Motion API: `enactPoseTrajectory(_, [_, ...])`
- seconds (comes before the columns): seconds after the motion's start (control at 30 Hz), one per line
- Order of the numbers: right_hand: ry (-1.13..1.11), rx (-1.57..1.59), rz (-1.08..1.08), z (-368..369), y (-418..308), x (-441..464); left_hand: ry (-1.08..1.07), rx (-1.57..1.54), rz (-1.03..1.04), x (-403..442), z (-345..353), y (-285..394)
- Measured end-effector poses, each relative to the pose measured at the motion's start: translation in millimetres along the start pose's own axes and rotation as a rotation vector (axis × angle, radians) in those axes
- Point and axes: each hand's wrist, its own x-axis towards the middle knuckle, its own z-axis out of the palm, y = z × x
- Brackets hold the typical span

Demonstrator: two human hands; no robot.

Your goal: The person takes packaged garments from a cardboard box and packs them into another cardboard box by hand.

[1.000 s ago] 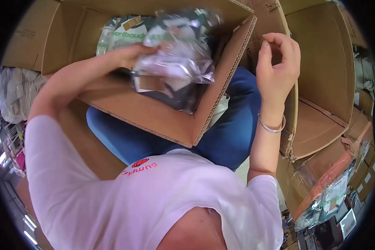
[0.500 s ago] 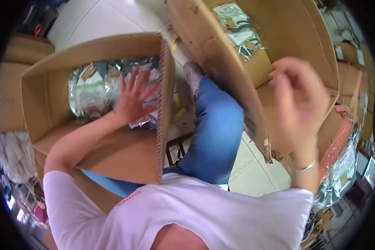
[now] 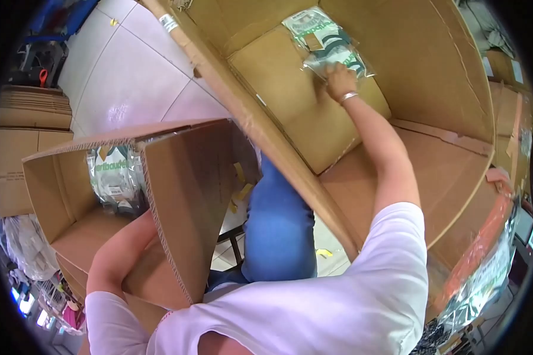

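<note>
Head view, right hand: here's the right hand [image 3: 340,81], right out at the end of the reach, fingers bent onto a clear plastic packet with green lettering and dark teal panels [image 3: 337,54]; touching, yes, but from my distant seat I can't tell whether they grip or merely press.
Green-lettered packet: it lies just beyond those fingers, flat on the carton floor, probably so it takes little height; it may overlap a second one.
Deep tan cardboard carton: its tall walls [image 3: 432,65] rise around the right hand, mouth tipped towards the wearer, which I'd say gives the arm a straight way in.
Left hand: over to the left, the forearm [image 3: 121,254] goes into a smaller brown corrugated carton [image 3: 183,189] and the hand vanishes behind its side wall; holding or released, I cannot tell.
Shiny wrapped packet: another green-lettered one [image 3: 112,171] stands beyond the left forearm, likely kept up by the carton around it.
Blue-jeaned leg: between both hands, the leg [image 3: 281,236] separates the cartons.
</note>
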Motion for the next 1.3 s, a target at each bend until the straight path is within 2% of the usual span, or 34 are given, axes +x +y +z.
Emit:
enactPoseTrajectory(0.03, [0.1,-0.115,-0.084,21.3,-18.2,17.8,-0.006,-0.013,-0.004,1.3,-4.1,0.1])
enactPoseTrajectory(0.07, [0.099,-0.104,-0.092,18.9,-31.6,24.7,-0.011,-0.026,-0.006,2.5,-6.7,1.2])
enactPoseTrajectory(0.13, [0.188,-0.327,-0.146,-0.8,-51.3,38.2,-0.02,-0.057,-0.016,5.2,-11.6,3.2])
enactPoseTrajectory(0.17, [0.058,-0.325,-0.08,-2.6,-56.5,50.4,-0.027,-0.063,-0.02,6.0,-14.0,4.7])
enactPoseTrajectory(0.2, [0.012,-0.249,0.037,7.4,-57.4,68.4,-0.028,-0.067,-0.02,9.4,-16.1,5.5])
enactPoseTrajectory(0.27, [0.09,-0.053,0.239,19.8,-55.7,77.9,-0.03,-0.08,-0.026,12.8,-18.7,6.9])
enactPoseTrajectory(0.3, [0.092,-0.047,0.227,31.2,-51.0,85.8,-0.033,-0.085,-0.029,15.0,-18.4,7.6])
enactPoseTrajectory(0.37, [-0.051,0.26,0.26,42.0,-30.9,104.9,-0.033,-0.09,-0.033,18.3,-16.0,6.7])
enactPoseTrajectory(0.47, [0.029,0.392,0.173,13.7,-5.1,67.8,-0.018,-0.09,-0.043,20.9,-14.1,6.0])
enactPoseTrajectory(0.53, [0.024,0.418,0.247,-30.9,4.9,32.5,-0.013,-0.09,-0.046,20.0,-13.5,4.2])
enactPoseTrajectory(0.57, [0.078,0.541,0.302,-52.3,12.1,17.5,-0.014,-0.103,-0.049,21.6,-15.7,1.2])
enactPoseTrajectory(0.6, [0.111,0.516,0.308,-74.4,27.4,1.0,-0.019,-0.107,-0.043,22.9,-17.3,-1.4])
enactPoseTrajectory(0.67, [0.222,0.789,0.216,-120.4,58.9,-29.8,-0.034,-0.172,-0.061,21.1,-34.2,-10.8])
enactPoseTrajectory(0.7, [0.272,0.941,0.104,-140.5,76.6,-42.2,-0.048,-0.211,-0.076,18.4,-47.5,-15.9])
enactPoseTrajectory(0.8, [0.233,0.977,-0.108,-261.1,97.6,-117.6,0.006,-0.332,-0.231,-4.3,-113.1,-16.1])
enactPoseTrajectory(0.83, [0.389,0.862,-0.243,-298.3,95.8,-147.3,0.059,-0.305,-0.372,-18.7,-144.5,-3.7])
enactPoseTrajectory(0.87, [0.541,0.734,-0.379,-334.1,90.3,-178.6,0.291,-0.287,-0.345,-35.3,-159.3,6.1])
enactPoseTrajectory(0.9, [0.578,0.582,-0.428,-366.5,84.3,-210.0,0.524,-0.265,-0.321,-52.8,-169.8,18.8])
enactPoseTrajectory(0.97, [0.66,0.281,-0.504,-427.8,57.0,-278.6,0.715,-0.734,-0.189,-98.5,-204.2,61.9])
enactPoseTrajectory(1.03, [0.783,0.055,-0.595,-468.3,17.3,-338.0,0.942,-1.367,0.13,-117.7,-202.3,110.0])
enactPoseTrajectory(1.1, [0.834,-0.001,-0.71,-479.8,-29.4,-383.9,0.922,-1.776,0.344,-137.1,-200.0,158.1])
enactPoseTrajectory(1.2, [0.877,-0.157,-0.927,-457.8,-91.7,-429.5,1.281,-2.227,0.344,-138.2,-185.3,203.3])
enactPoseTrajectory(1.3, [0.71,0.035,-1.089,-408.7,-140.4,-456.1,1.425,-2.339,0.169,-167.6,-139.3,201.4])
